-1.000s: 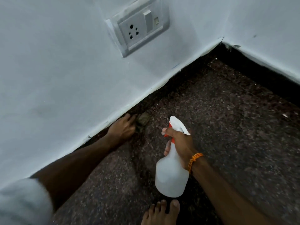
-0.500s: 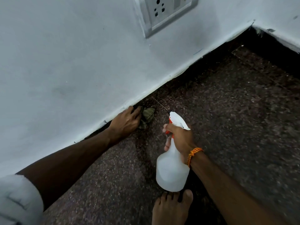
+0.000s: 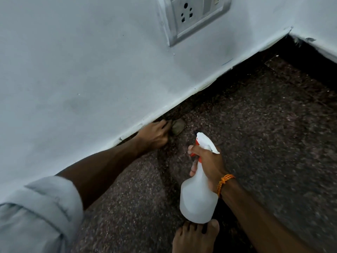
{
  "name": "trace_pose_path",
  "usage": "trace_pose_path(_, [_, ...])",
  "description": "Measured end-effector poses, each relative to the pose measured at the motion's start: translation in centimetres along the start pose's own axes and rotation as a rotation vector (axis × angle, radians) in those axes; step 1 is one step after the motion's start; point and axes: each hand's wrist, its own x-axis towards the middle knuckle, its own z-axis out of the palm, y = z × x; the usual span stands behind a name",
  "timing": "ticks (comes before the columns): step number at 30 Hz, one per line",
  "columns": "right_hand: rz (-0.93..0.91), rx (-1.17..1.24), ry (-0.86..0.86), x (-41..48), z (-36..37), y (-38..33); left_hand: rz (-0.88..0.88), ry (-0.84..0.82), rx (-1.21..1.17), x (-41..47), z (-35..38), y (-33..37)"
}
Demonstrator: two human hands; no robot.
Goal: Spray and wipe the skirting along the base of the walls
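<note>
Cloth (image 3: 177,126) at left hand (image 3: 155,135) fingertips against skirting (image 3: 209,99), right hand (image 3: 209,161) gripping spray bottle (image 3: 197,199)

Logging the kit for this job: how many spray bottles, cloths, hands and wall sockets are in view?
Spray bottle: 1
Cloth: 1
Hands: 2, the left hand and the right hand
Wall socket: 1
Total: 5
</note>
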Motion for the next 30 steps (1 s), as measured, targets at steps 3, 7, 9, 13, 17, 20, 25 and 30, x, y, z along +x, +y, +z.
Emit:
trace_pose_path(3, [-0.015, 0.015, 0.021, 0.3, -0.4, 0.3, 0.167, 0.035, 0.058, -1.4, 1.3, 0.7])
trace_pose_path(7, [-0.034, 0.027, 0.049, 0.3, -0.2, 0.7, 0.068, 0.164, -0.048, 3.8, -0.9, -0.4])
trace_pose_path(9, [-0.061, 0.05, 0.032, -0.6, 0.1, 0.4, 0.083, 0.134, -0.045, 2.3, -0.2, 1.0])
trace_pose_path(13, [-0.038, 0.029, -0.028, -2.1, 0.4, 0.1, 0.09, -0.02, -0.066, -3.7, 1.4, 2.1])
trace_pose_path(17, [-0.079, -0.021, -0.087, -2.2, 2.6, 0.1, -0.019, -0.024, -0.001, -7.0, -1.5, 0.3])
trace_pose_path(20, [-0.096, -0.093, -0.169, -2.9, 5.8, -0.2, -0.041, -0.007, -0.074, -9.4, -5.1, -1.2])
trace_pose_path(25, [-0.146, -0.271, -0.261, -5.1, 9.4, 0.1, -0.131, -0.092, -0.123, -14.3, -9.2, -2.3])
trace_pose_path(30, [-0.15, -0.267, -0.176, -4.9, 11.0, 1.5, -0.197, -0.097, -0.074, -16.9, -4.0, -0.8])
